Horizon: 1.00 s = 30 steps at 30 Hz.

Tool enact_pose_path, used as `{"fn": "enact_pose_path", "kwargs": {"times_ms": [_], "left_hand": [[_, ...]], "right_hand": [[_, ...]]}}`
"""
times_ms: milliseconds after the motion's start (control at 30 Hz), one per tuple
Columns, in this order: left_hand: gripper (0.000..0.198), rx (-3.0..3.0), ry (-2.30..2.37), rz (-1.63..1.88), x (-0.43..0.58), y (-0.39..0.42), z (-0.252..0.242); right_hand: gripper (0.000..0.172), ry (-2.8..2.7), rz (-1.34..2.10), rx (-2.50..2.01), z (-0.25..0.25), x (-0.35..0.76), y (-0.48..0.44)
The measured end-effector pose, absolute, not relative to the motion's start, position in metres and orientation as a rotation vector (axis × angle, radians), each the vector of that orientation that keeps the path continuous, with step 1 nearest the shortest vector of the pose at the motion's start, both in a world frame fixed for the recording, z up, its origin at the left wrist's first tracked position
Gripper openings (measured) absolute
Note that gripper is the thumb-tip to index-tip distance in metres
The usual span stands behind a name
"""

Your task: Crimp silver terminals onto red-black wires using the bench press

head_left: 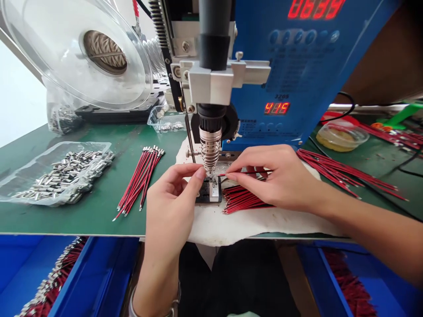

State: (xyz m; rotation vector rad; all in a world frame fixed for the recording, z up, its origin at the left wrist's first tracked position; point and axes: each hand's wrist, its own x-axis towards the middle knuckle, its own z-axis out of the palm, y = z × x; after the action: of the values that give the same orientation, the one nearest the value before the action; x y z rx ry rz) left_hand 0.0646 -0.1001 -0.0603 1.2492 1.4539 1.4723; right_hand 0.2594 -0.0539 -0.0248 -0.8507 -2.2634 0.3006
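Observation:
My right hand pinches a thin red-and-black wire between thumb and forefinger, its tip pointing left at the soldering machine's coil-wrapped nozzle. From the other side, my left hand closes thumb and forefinger close to the small black-and-metal fixture under that nozzle. Whatever sits between those left fingertips is hidden. Below my right hand, a bundle of red-and-black wires lies on a white cloth. Left of my left hand rest several wires with metal ends.
A clear tray of small metal cylinders stands at left, a smaller tray behind. The blue machine rises at the back, more wires to its right. A clear round hood stands back left. Blue bins flank my lap.

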Motion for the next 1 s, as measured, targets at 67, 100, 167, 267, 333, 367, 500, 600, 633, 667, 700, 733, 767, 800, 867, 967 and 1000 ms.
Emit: {"fn": "enact_pose_path", "kwargs": {"times_ms": [67,100,167,267,333,367,500,600,633,667,700,733,767,800,867,967,1000], "left_hand": [[0.026,1.248,1.471,1.449,0.064,-0.101,-0.063],[0.027,1.255,1.476,1.444,0.064,-0.102,-0.064],[0.027,1.278,1.475,1.461,0.063,-0.103,-0.065],[0.024,1.316,1.448,1.509,0.062,-0.104,-0.066],[0.025,1.333,1.445,1.495,0.061,-0.105,-0.067],[0.026,1.339,1.456,1.482,0.061,-0.105,-0.068],[0.029,1.352,1.511,1.465,0.061,-0.106,-0.068],[0.028,1.375,1.488,1.447,0.062,-0.105,-0.067],[0.028,1.372,1.467,1.443,0.062,-0.105,-0.067],[0.028,1.363,1.441,1.45,0.062,-0.105,-0.067],[0.027,1.352,1.413,1.464,0.062,-0.104,-0.067],[0.026,1.34,1.387,1.481,0.062,-0.104,-0.068],[0.025,1.329,1.366,1.501,0.062,-0.104,-0.068],[0.024,1.32,1.35,1.522,0.062,-0.104,-0.068],[0.021,1.309,1.343,1.548,0.062,-0.104,-0.069],[0.018,1.314,1.362,1.535,0.062,-0.104,-0.069],[0.018,1.321,1.373,1.52,0.061,-0.104,-0.069]], "right_hand": [[0.009,-2.273,0.323,-0.835,-0.027,0.258,-0.053],[0.009,-2.278,0.33,-0.826,-0.028,0.258,-0.053],[0.009,-2.286,0.342,-0.808,-0.029,0.258,-0.053],[0.009,-2.291,0.363,-0.815,-0.031,0.256,-0.053],[0.009,-2.291,0.378,-0.826,-0.032,0.255,-0.053],[0.009,-2.291,0.384,-0.831,-0.033,0.254,-0.053],[0.009,-2.29,0.39,-0.841,-0.036,0.252,-0.051],[0.008,-2.29,0.404,-0.866,-0.036,0.25,-0.051],[0.008,-2.287,0.412,-0.875,-0.035,0.25,-0.051],[0.008,-2.284,0.42,-0.883,-0.035,0.249,-0.052],[0.007,-2.279,0.429,-0.888,-0.035,0.249,-0.052],[0.007,-2.274,0.439,-0.894,-0.034,0.249,-0.053],[0.007,-2.27,0.447,-0.897,-0.034,0.249,-0.053],[0.008,-2.266,0.453,-0.9,-0.034,0.248,-0.053],[0.008,-2.261,0.46,-0.902,-0.034,0.248,-0.054],[0.008,-2.251,0.462,-0.911,-0.035,0.248,-0.054],[0.008,-2.249,0.464,-0.918,-0.035,0.248,-0.054]]}}
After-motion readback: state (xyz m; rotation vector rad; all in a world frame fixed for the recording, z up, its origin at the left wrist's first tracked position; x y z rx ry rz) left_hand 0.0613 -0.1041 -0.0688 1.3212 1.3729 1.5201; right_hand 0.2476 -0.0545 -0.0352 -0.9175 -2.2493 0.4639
